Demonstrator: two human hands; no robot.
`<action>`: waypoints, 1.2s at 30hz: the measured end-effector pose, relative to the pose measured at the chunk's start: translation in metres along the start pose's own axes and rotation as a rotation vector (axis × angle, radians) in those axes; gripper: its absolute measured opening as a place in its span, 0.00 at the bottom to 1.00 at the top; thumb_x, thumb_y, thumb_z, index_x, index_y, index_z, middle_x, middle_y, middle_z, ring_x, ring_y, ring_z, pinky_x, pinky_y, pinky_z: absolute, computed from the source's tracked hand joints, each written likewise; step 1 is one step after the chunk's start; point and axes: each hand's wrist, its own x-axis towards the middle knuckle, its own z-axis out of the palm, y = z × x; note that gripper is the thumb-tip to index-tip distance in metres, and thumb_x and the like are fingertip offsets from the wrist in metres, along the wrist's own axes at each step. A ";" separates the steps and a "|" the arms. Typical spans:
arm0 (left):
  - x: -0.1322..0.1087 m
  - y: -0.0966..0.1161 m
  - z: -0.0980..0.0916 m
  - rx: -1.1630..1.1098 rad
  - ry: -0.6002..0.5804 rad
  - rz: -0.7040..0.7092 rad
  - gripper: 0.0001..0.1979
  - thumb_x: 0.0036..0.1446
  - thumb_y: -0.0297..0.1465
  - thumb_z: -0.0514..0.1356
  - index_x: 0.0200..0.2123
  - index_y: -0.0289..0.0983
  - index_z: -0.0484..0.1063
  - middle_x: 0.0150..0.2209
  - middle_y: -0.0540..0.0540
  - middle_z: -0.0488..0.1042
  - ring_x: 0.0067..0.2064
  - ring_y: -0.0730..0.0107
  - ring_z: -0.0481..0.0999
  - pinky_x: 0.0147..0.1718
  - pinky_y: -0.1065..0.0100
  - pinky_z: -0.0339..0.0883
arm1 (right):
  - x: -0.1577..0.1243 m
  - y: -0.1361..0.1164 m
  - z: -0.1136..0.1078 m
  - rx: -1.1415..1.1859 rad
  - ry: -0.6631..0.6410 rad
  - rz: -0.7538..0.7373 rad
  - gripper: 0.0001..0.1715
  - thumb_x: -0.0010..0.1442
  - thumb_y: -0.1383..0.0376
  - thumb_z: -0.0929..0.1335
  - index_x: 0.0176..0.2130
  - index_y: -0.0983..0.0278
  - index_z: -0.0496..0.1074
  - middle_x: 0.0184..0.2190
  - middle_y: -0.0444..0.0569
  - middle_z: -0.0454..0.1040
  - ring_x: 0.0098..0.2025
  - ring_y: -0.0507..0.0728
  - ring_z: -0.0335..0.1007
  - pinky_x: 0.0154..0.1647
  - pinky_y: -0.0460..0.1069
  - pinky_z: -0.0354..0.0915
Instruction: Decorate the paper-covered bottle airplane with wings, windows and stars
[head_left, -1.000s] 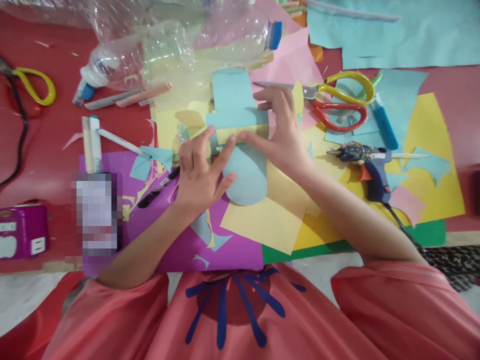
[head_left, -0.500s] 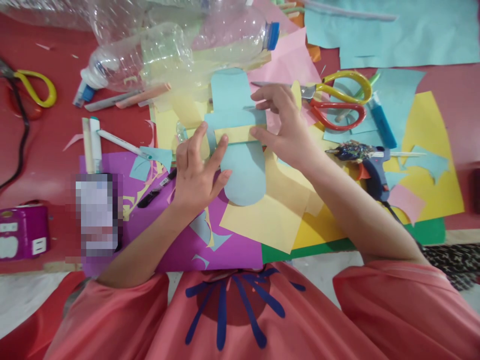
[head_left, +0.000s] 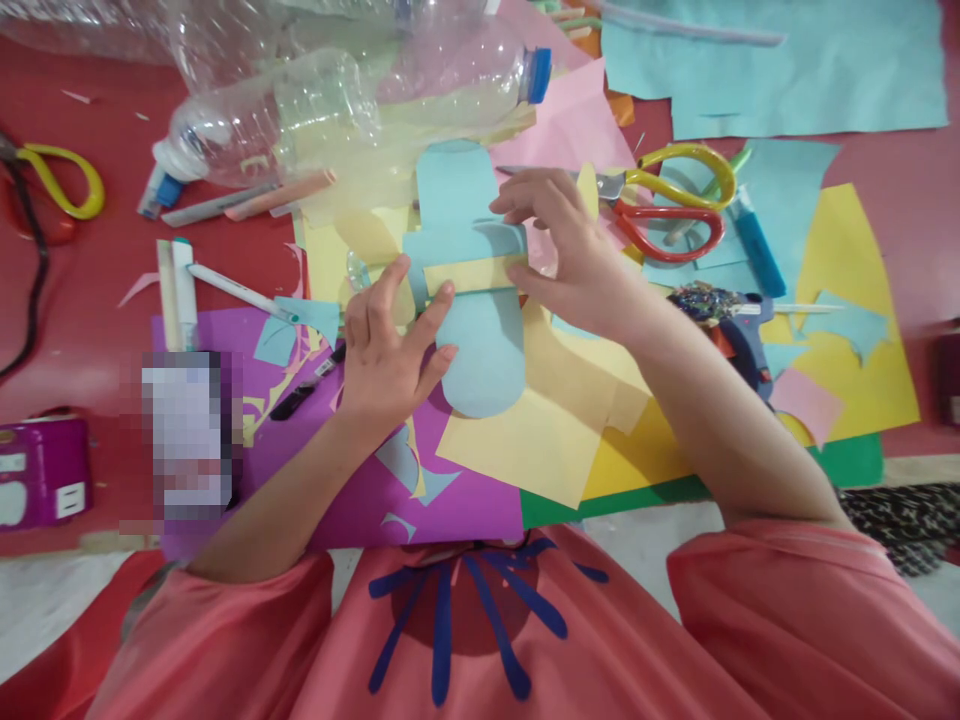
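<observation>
Left hand (head_left: 386, 355) spread, fingers apart and gripping nothing, it has its index fingertip at the left end of a yellow paper strip (head_left: 476, 275). The right hand (head_left: 579, 258) is half open, thumb at the strip's other end, curled fingers well clear of the thumb. Beneath the strip, between both hands, lies a light-blue paper cutout (head_left: 481, 360). Outward from that cutout, a pale-yellow sheet (head_left: 532, 450) sits at five o'clock, scissors (head_left: 612, 188) with yellow and red handles at two, and a hot-glue gun (head_left: 742, 335), partly behind the right forearm, at three. Eight o'clock has a black marker (head_left: 304, 390), then a smartphone (head_left: 191, 430), its screen pixelated; clear plastic bottles (head_left: 247, 130) lie at ten.
</observation>
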 end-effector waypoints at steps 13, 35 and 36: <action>0.005 -0.011 -0.018 -0.238 0.404 -0.173 0.27 0.71 0.48 0.38 0.57 0.38 0.65 0.51 0.41 0.72 0.55 0.58 0.72 0.56 0.52 0.68 | -0.005 0.030 -0.017 -0.101 -0.051 0.009 0.25 0.58 0.68 0.72 0.54 0.55 0.68 0.55 0.54 0.74 0.61 0.71 0.69 0.61 0.67 0.66; 0.018 -0.018 -0.059 -0.156 0.083 -0.288 0.10 0.62 0.37 0.53 0.31 0.42 0.69 0.32 0.48 0.77 0.33 0.67 0.72 0.30 0.64 0.63 | -0.009 -0.018 -0.043 -0.204 0.071 0.062 0.11 0.66 0.69 0.63 0.32 0.55 0.60 0.43 0.52 0.78 0.50 0.64 0.75 0.52 0.60 0.70; 0.018 -0.017 -0.062 -0.129 0.044 -0.294 0.10 0.61 0.37 0.53 0.30 0.42 0.69 0.32 0.48 0.78 0.32 0.66 0.72 0.30 0.64 0.62 | -0.011 -0.020 -0.044 -0.197 0.062 0.083 0.12 0.67 0.67 0.62 0.31 0.55 0.59 0.41 0.52 0.79 0.47 0.63 0.76 0.49 0.60 0.70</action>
